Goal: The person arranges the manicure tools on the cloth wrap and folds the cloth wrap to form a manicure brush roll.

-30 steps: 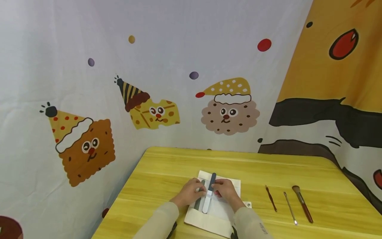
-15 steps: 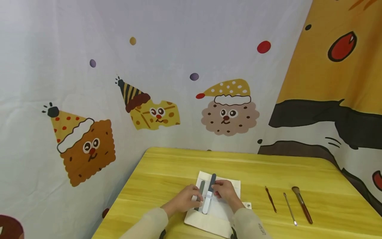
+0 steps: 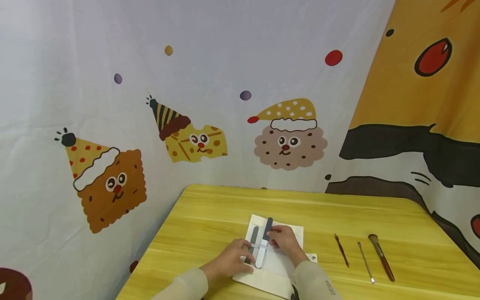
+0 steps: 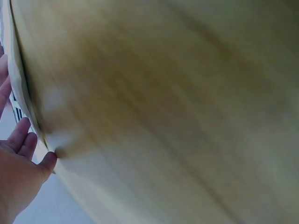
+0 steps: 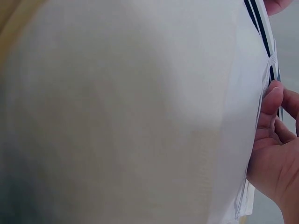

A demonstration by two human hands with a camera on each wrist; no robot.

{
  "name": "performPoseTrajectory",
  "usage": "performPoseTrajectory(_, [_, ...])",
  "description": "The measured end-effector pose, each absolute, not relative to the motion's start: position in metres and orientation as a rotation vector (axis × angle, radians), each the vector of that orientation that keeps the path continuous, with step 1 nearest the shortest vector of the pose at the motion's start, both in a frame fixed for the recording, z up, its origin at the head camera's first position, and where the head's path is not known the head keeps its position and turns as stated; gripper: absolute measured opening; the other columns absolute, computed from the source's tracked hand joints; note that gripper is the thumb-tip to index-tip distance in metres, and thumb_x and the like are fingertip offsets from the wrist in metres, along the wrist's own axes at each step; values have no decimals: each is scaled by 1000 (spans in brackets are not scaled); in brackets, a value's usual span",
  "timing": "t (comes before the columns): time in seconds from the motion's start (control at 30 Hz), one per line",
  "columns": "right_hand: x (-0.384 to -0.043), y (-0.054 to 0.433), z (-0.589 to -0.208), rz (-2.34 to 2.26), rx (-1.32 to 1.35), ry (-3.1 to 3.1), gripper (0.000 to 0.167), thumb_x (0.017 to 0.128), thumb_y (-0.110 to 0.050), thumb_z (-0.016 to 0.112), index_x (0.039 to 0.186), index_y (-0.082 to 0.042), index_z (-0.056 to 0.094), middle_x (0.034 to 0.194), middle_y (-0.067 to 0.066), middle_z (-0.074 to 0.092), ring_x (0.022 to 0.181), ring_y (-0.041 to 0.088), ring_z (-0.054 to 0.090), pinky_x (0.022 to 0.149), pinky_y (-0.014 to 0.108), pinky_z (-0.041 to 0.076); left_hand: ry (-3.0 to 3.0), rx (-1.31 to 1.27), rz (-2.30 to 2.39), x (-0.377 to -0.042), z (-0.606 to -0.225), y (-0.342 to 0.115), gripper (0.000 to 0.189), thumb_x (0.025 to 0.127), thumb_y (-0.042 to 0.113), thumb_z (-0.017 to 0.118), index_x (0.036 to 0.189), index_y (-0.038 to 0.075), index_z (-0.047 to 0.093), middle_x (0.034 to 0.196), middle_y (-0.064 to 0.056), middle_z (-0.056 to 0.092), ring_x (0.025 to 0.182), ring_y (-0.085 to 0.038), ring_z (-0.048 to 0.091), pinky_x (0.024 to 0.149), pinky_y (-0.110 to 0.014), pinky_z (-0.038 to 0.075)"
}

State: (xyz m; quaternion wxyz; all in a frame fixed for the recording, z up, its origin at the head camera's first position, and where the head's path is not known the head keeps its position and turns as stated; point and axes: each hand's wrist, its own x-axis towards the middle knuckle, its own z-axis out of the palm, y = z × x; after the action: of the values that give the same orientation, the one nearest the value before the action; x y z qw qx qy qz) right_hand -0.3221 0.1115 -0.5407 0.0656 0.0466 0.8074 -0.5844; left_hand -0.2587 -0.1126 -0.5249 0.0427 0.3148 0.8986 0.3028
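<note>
A cream fabric pouch [image 3: 264, 281] lies unfolded on the table. My right hand [image 3: 285, 240] pinches the edge of a long flat strip [image 3: 267, 229] with rounded ends, dark on its upper part and pale below. It looks like a nail file. A narrower grey-green strip [image 3: 253, 236] lies left of it on the pouch. A white elastic band [image 3: 256, 246] crosses both strips. My left hand [image 3: 237, 257] rests at the pouch's left edge, fingers spread and loosely bent beside the grey-green strip. In the left wrist view its thumb touches the table beside the pouch.
Right of the pouch, a thin dark-red tool [image 3: 341, 251], a slim metal tool [image 3: 366, 262] and a brush [image 3: 381, 257] with a red-brown handle lie on the yellow wood-grain table [image 3: 210, 204]. A snap tab [image 3: 313, 258] sticks out from the pouch. A cartoon-printed cloth [image 3: 225, 62] hangs behind.
My left hand has drawn back down and left from the strips, and its fingers have spread. My right hand stays at the dark and pale strip, almost unmoved.
</note>
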Motion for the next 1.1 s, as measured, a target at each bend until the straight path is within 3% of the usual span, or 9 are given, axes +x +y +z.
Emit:
performPoseTrajectory(0.43, [-321,114,-540,-1785,142,2413,37,92,-6,66,122,14,59,79,8,66,65,15,60,58,29,52,2796,1016,836,-257,-528,-111,11,81,31,81,90,25,80,131,-6,56,122,-22,47,104,-40,36])
performPoseTrajectory(0.7, [-322,113,-543,-1800,130,2405,38,91,-5,66,123,14,58,80,8,66,64,15,60,58,29,52,2851,957,748,-259,-531,-105,9,80,35,81,82,30,74,124,1,55,115,-17,46,99,-38,37])
performPoseTrajectory(1.1, [-324,112,-543,-1808,121,2413,37,92,-5,65,122,14,58,82,10,66,65,15,60,58,28,53,2813,974,856,-263,-535,-106,8,82,31,79,81,28,73,117,4,54,108,-12,45,95,-37,35])
